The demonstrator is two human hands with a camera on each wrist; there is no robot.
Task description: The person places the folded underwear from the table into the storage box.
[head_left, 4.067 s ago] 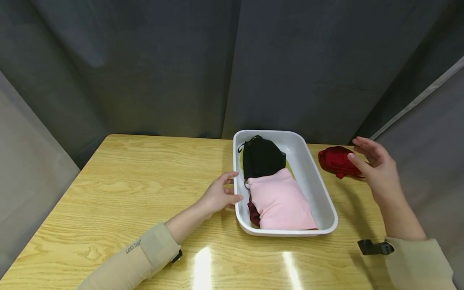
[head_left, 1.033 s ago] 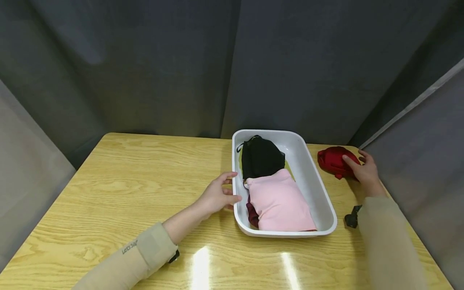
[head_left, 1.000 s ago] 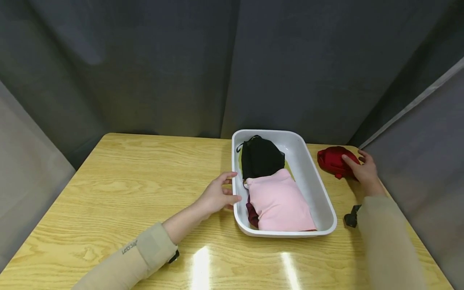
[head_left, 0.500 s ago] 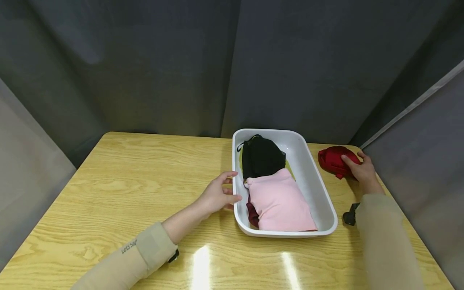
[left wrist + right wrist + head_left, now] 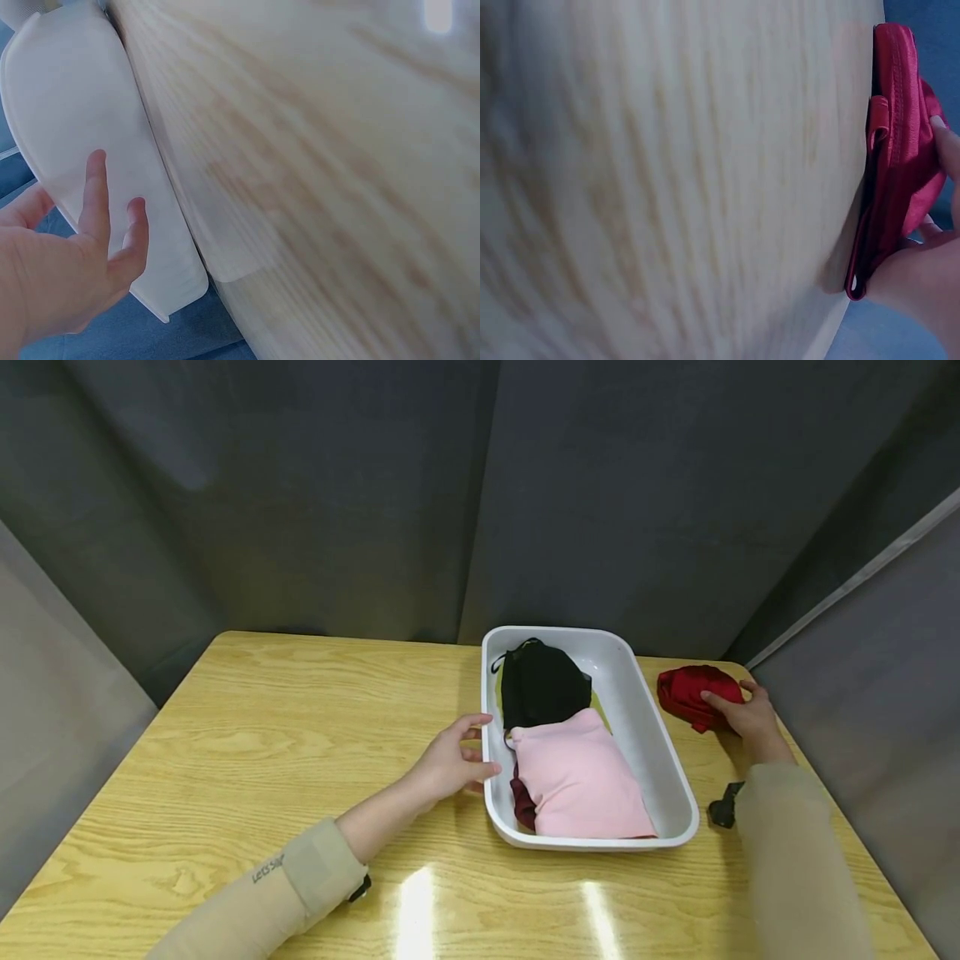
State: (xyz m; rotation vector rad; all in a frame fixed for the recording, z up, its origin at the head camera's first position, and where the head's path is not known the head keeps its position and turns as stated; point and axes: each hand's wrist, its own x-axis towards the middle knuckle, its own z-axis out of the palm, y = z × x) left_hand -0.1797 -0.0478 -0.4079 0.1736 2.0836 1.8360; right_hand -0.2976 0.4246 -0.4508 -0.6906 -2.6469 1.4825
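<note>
A red, shiny fabric bundle (image 5: 688,692) with a stitched edge and a strap loop lies at the table's far right corner. My right hand (image 5: 753,720) grips its right side, thumb on top and the other fingers partly hidden behind. In the right wrist view, the bundle (image 5: 900,142) stands out beside the hand. My left hand (image 5: 450,760) touches the left rim of a white plastic tub (image 5: 678,777), thumb and index finger over the rim. Inside lie folded pink cloth (image 5: 588,777) and a black cloth item (image 5: 543,685) with cord loops.
Maroon cloth (image 5: 522,802) and yellow-green cloth (image 5: 597,706) show from under the pink and black items in the tub. Dark curtains (image 5: 360,502) stand close behind the wooden table (image 5: 247,760), and a grey one (image 5: 885,693) hangs along its right side.
My right hand came down from above onto the red bundle. In the last half second its thumb shifted left and the fabric dented under it. The left hand and tub stayed put.
</note>
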